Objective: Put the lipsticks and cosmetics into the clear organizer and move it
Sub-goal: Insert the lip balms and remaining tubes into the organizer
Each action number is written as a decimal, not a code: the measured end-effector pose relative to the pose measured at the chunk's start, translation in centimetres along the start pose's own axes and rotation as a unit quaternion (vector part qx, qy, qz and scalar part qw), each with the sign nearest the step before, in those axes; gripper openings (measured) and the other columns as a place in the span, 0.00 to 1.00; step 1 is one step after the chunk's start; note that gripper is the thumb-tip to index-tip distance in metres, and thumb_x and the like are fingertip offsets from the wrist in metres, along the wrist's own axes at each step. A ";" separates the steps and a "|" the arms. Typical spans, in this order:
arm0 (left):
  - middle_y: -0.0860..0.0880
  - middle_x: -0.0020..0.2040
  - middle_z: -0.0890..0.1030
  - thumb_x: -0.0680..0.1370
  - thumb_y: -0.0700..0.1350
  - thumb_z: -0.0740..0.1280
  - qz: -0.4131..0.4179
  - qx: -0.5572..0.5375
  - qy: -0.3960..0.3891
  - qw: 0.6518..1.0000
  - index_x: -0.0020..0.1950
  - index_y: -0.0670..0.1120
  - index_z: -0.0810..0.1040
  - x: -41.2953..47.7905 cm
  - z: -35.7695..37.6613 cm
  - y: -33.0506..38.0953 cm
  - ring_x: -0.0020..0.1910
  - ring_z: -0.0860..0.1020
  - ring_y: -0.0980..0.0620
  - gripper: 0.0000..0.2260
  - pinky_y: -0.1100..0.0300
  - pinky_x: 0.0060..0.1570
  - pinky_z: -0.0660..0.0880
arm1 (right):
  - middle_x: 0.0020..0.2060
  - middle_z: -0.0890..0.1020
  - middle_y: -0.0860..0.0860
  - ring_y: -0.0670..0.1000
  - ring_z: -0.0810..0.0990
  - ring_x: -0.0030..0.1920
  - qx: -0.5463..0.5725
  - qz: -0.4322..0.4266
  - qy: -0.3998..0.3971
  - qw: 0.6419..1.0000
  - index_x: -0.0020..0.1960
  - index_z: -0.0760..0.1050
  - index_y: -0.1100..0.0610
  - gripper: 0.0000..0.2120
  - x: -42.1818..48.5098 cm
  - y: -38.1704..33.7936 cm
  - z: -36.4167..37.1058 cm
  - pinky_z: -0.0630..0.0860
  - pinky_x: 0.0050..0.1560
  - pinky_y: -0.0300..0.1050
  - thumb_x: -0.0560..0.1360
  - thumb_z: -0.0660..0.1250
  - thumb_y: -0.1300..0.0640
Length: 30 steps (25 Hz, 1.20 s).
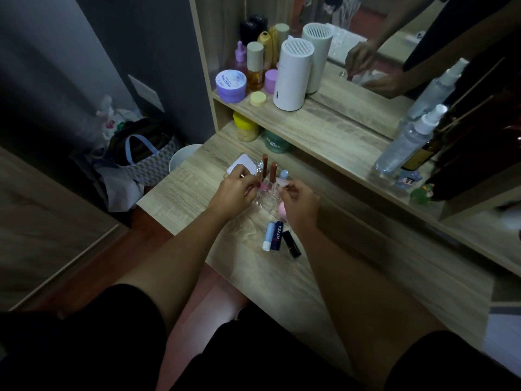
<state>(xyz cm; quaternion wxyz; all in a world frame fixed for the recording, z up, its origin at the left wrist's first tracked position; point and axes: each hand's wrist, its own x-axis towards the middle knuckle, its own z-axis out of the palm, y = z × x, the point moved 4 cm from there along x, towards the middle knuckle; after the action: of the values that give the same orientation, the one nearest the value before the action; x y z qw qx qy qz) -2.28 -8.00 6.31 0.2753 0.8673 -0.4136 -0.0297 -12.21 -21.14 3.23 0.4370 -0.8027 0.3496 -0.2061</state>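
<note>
The clear organizer (263,199) stands on the wooden desk between my hands. Two brown lip tubes (273,171) stand upright in it, with a light-blue-capped item (284,174) beside them and a pink sponge (282,209) at its near side. My left hand (235,191) pinches a small pink cosmetic (263,187) over the organizer's left part. My right hand (301,206) pinches a pale pink tube (282,182) at the organizer's right part. Near my right wrist lie a light blue lip balm (268,237), a navy Nivea stick (277,235) and a black lipstick (291,244).
A white compact (239,164) lies just behind my left hand. The shelf (324,128) above holds jars, bottles, a white cylinder (293,74) and a spray bottle (406,142); a mirror stands behind. A white bin (183,159) and bags sit on the floor to the left.
</note>
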 end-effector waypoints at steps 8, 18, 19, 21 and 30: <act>0.39 0.52 0.78 0.77 0.40 0.64 0.060 0.034 -0.044 0.997 0.57 0.40 0.78 1.1 -0.1 -0.1 0.49 0.77 0.42 0.11 0.51 0.46 0.76 | 0.42 0.79 0.49 0.49 0.79 0.44 -0.043 0.019 -0.023 0.999 0.49 0.78 0.60 0.05 0.1 0.9 1.1 0.79 0.49 0.45 0.73 0.68 0.62; 0.40 0.53 0.82 0.76 0.39 0.65 0.119 0.044 -0.078 0.989 0.56 0.39 0.80 2.7 -0.6 0.3 0.52 0.79 0.42 0.11 0.54 0.50 0.73 | 0.43 0.83 0.57 0.50 0.79 0.44 -0.116 -0.008 -0.022 0.993 0.48 0.79 0.62 0.05 0.2 0.6 1.4 0.68 0.46 0.36 0.76 0.64 0.62; 0.40 0.54 0.81 0.76 0.40 0.65 0.115 0.045 -0.084 0.989 0.57 0.40 0.80 3.0 -0.5 0.4 0.53 0.78 0.43 0.11 0.54 0.51 0.73 | 0.44 0.84 0.56 0.48 0.78 0.44 -0.099 -0.002 -0.020 0.995 0.50 0.78 0.62 0.06 0.3 0.6 1.2 0.69 0.47 0.35 0.75 0.65 0.63; 0.40 0.53 0.82 0.77 0.40 0.64 0.109 0.055 -0.103 0.987 0.58 0.41 0.79 3.6 -0.1 0.6 0.53 0.77 0.43 0.12 0.55 0.51 0.71 | 0.45 0.84 0.57 0.50 0.81 0.46 -0.049 0.009 -0.017 0.999 0.52 0.78 0.61 0.07 0.3 0.4 1.0 0.76 0.48 0.41 0.74 0.66 0.64; 0.45 0.53 0.82 0.78 0.46 0.61 0.141 0.182 -0.118 0.966 0.56 0.47 0.80 4.5 0.5 1.2 0.57 0.74 0.46 0.11 0.52 0.56 0.66 | 0.44 0.83 0.55 0.43 0.75 0.42 -0.133 -0.006 -0.038 0.990 0.50 0.79 0.60 0.07 0.2 0.6 1.0 0.66 0.42 0.26 0.77 0.64 0.59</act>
<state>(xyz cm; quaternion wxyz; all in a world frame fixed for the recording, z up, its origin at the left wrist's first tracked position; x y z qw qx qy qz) -0.33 -12.10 7.27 0.0630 0.8261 -0.5598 -0.0172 -11.69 -20.97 2.24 0.3380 -0.8632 0.3519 -0.1300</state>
